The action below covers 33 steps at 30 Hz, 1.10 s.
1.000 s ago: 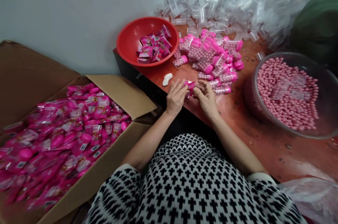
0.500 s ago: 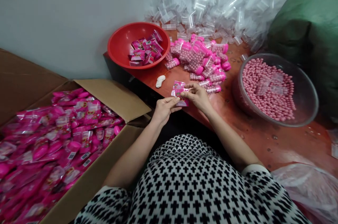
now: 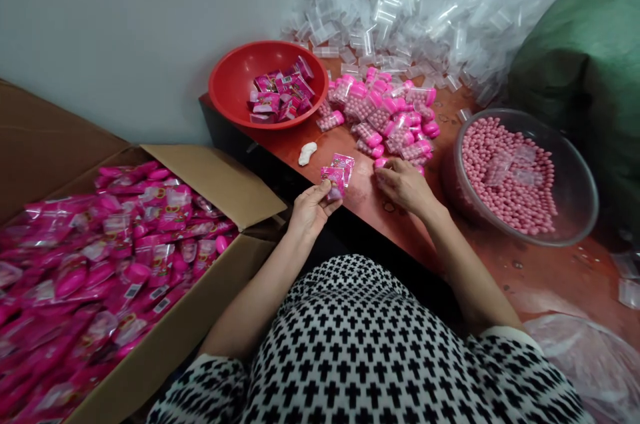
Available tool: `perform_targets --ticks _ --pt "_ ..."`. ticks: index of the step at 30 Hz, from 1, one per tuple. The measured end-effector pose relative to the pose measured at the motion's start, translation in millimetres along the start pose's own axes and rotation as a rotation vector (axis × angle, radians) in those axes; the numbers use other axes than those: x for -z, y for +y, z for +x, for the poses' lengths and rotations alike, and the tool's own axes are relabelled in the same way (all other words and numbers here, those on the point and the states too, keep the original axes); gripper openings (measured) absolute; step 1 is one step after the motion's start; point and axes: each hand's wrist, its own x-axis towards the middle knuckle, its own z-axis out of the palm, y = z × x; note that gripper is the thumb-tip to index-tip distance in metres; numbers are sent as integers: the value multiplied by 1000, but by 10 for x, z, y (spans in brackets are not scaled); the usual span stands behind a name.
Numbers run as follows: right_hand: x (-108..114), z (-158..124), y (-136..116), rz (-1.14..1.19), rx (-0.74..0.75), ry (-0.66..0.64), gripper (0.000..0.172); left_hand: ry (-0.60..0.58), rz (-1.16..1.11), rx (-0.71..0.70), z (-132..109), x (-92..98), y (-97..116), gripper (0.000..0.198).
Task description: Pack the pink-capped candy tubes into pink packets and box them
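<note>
Between the thumb and fingers of my left hand is a small pink printed plastic packet, just over the table's front edge. A second pink packet shows directly behind it; whether it is held or lies on the table, I cannot tell. My right hand is at the near side of a pile of small clear bottles filled with pink beads and topped with pink caps. Its fingers are closed on one bottle, of which just the pink cap shows.
A red bowl holds pink packets. To the right stands a clear bowl of pink beads. Empty clear tubes are heaped behind. A cardboard box full of packed pink packets is at left. A white lump lies near the edge.
My right hand has let go of the packet and moved right to the bottle pile, where it has closed on a bottle. My left hand still holds the packet.
</note>
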Motion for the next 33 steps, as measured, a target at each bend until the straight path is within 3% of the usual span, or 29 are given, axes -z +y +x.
perform_targets --ticks 2,6,10,13,17,19,21,24,28,33 --pt "13 -130 60 103 41 54 34 1 -33 11 9 -8 1 8" --pt "9 -223 40 217 -248 214 34 11 -39 67 2 -63 5 8" --pt "-24 -80 -165 74 -461 100 36 48 -62 56 2 -114 13 5" --pt "-70 52 -277 -14 -501 29 43 65 -85 40 8 -139 6 2" --pt "-108 58 -254 1 -499 88 30 101 -178 56 12 -178 -9 3" --pt "-106 -33 -261 202 -461 186 26 115 -236 62 16 -203 -19 4" --pt "-102 -165 -350 597 -413 232 28 120 -283 69 24 -232 -34 5" --pt "-123 -358 -627 1167 -420 138 32 118 -330 75 30 -281 -62 6" --pt "-192 -431 -958 1325 -457 116 35 67 -374 47 1 -357 -87 6" --pt "-239 -351 -1020 1384 -474 154 32 -2 -313 40 -43 -408 -135 18"
